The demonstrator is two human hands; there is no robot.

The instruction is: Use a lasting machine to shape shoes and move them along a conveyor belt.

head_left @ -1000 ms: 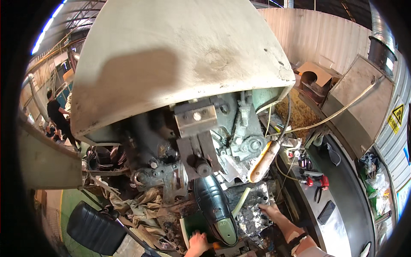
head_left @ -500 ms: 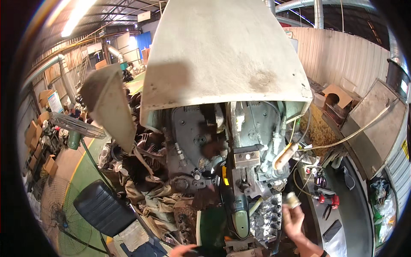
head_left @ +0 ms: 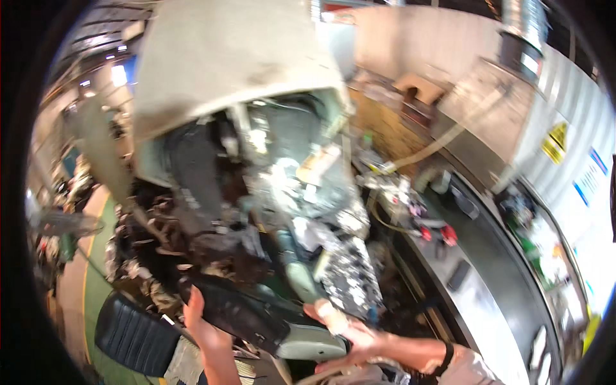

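Note:
A long black shoe upper [head_left: 237, 311] with a smooth grey-green end, like a last, lies slantwise between my hands, low in front of the machine [head_left: 218, 212]. My left hand [head_left: 208, 330] grips its left side, thumb up; its other fingers are mostly hidden. My right hand [head_left: 353, 337] is curled around the grey-green end, with a small pale cylinder [head_left: 333, 319] in its fingers. Just beyond that hand, another grey-green last [head_left: 298, 279] sits in the machine, beside a metal block [head_left: 350, 276] spattered with white. Motion blur smears the details.
A pale machine hood [head_left: 237, 58] overhangs the work. To the right runs a metal bench [head_left: 478, 308] with a dark flat slab [head_left: 457, 274] and a red-handled tool [head_left: 448, 235]. A black padded chair [head_left: 136, 333] stands at lower left, below piled dark material [head_left: 141, 250].
The view has swung right, shifting the machine leftward. My hands have come together on the black shoe upper, which they now hold. The pale cylinder is still in my right hand.

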